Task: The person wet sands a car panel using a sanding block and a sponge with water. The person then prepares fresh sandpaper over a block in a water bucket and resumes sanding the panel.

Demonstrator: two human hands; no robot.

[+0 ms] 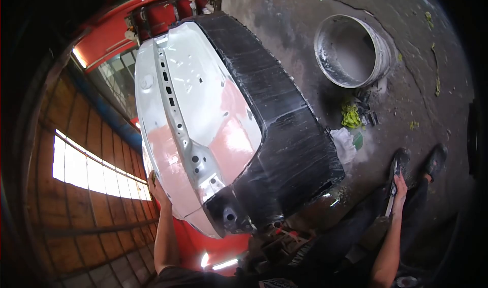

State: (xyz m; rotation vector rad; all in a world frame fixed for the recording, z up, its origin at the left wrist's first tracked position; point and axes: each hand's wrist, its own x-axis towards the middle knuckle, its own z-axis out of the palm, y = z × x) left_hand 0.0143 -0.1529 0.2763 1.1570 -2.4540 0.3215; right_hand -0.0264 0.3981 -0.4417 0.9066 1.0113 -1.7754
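Bucket (pixel 385 54) near panel (pixel 234 128) (green cloth (pixel 351 116) beside), left hand (pixel 158 190) touching panel.

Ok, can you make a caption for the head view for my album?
Left hand on the patchy panel, right hand low by a shoe.

Pale lettering (pixel 300 256) on clothing (pixel 329 247) — partial, illegible

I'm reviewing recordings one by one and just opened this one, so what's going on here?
A person has their left grip at the edge of a large vehicle body panel, which is white with pinkish patches and a broad dark section. Their right grip is out to the side, clear of the panel, holding what looks like a long, narrow tool.
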